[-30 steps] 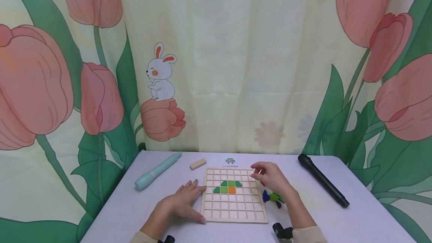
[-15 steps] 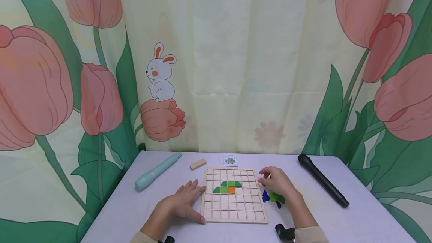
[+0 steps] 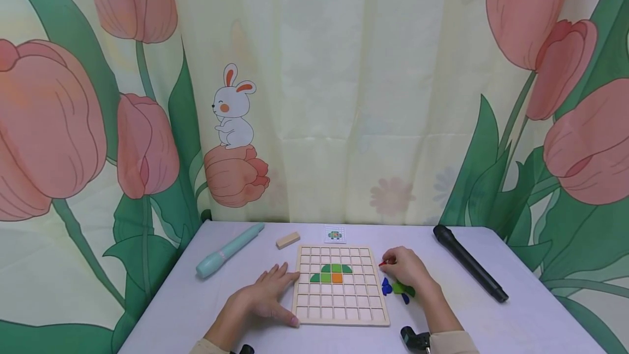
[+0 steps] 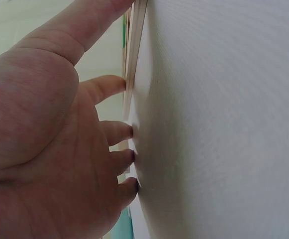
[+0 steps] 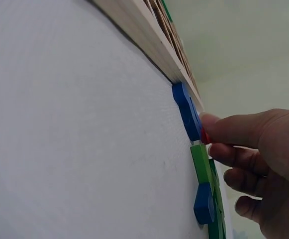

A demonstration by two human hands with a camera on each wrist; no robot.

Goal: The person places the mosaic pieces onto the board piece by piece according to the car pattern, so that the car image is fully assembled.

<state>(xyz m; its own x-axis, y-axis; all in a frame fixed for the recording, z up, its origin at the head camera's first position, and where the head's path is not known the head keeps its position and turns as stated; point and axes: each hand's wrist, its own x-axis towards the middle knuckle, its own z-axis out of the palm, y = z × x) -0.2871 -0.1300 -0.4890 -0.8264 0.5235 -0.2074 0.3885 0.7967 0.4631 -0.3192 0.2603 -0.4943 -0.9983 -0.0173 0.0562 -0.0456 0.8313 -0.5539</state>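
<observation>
One small red piece [image 3: 383, 263], likely light and stiff, is pinched at its edges by the right hand [image 3: 407, 272] beside the wooden board [image 3: 339, 310]; the left hand [image 3: 267, 294] rests flat, fingers relaxed, against the board's other side.

red piece [image 3: 382, 263] mostly hidden by right hand [image 3: 409, 272], pattern card [image 3: 335, 234] too small to read

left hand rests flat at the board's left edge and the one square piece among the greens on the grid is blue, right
Not quite: the left hand does rest flat at the wooden grid board's left edge, but that square piece among the green pieces is orange, not blue, as the head view shows.
</observation>
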